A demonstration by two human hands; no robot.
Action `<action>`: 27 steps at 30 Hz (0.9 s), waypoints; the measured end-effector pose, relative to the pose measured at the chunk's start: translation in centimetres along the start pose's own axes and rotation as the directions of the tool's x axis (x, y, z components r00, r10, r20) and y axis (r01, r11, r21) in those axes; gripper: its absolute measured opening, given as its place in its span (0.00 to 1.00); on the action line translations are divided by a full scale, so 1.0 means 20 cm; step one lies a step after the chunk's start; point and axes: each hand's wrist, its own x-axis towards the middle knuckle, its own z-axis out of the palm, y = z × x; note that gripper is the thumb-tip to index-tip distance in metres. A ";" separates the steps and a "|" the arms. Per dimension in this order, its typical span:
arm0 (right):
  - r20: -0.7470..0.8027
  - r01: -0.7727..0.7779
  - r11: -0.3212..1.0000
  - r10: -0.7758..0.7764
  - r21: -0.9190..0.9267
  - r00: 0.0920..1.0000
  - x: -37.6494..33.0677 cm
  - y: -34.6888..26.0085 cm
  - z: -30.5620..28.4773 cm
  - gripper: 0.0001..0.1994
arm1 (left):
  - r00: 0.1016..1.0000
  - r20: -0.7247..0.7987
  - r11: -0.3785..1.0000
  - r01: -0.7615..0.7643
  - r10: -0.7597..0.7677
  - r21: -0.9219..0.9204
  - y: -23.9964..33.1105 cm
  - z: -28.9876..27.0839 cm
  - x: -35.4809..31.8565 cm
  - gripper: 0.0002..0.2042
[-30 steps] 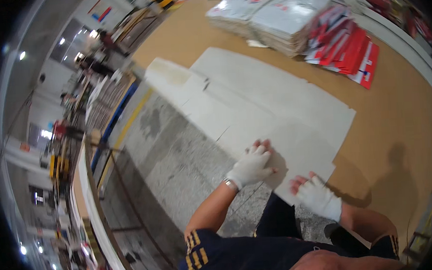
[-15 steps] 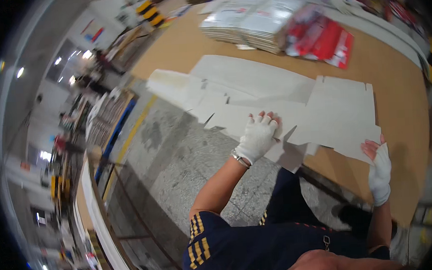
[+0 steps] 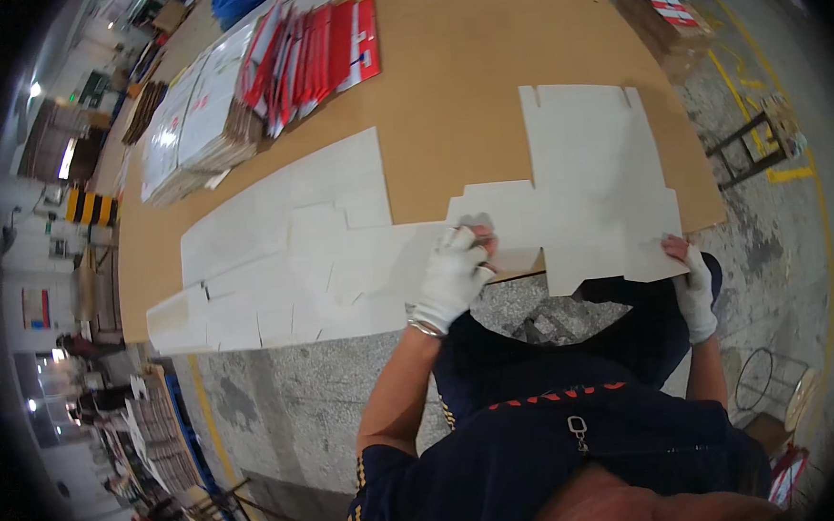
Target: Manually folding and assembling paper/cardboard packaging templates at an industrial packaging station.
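Observation:
A flat white die-cut cardboard blank (image 3: 603,173) lies across the near right of the table, with part of it past the edge. My right hand (image 3: 694,287), in a white fingerless glove, grips its near right corner. My left hand (image 3: 456,268), gloved alike, has its fingers curled in at the blank's narrow left part, by the table edge. Further left stretches a long white cardboard piece (image 3: 292,239) with slits and a folded strip. Whether the two pieces are joined is hidden around my left hand.
On the brown table (image 3: 454,86), a strapped stack of folded cardboard (image 3: 203,111) stands at the far left, beside fanned red-and-white printed pieces (image 3: 319,61). A cardboard box (image 3: 665,21) is beyond the right edge. A black metal frame (image 3: 749,149) stands on the floor.
My view has swung to the right, and the cardboard sits more squarely before me. The left hand's fingers have gone from spread flat to curled. The right hand still holds the corner.

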 end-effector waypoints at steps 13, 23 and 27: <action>-0.268 -0.415 0.893 0.363 -0.172 0.892 0.19 -0.16 0.14 0.26 | 0.992 0.076 0.976 -0.082 0.099 -0.201 0.16 0.28 0.17 0.10; -0.452 -0.472 0.749 0.659 0.464 0.601 -0.03 -0.18 0.38 0.37 | 0.987 0.131 0.881 -0.141 0.091 0.452 0.30 0.45 0.26 0.36; 0.377 -0.648 0.391 0.575 0.654 0.727 -0.14 -0.28 0.58 0.22 | 0.934 0.310 0.927 -0.264 0.177 0.268 0.49 0.53 0.25 0.45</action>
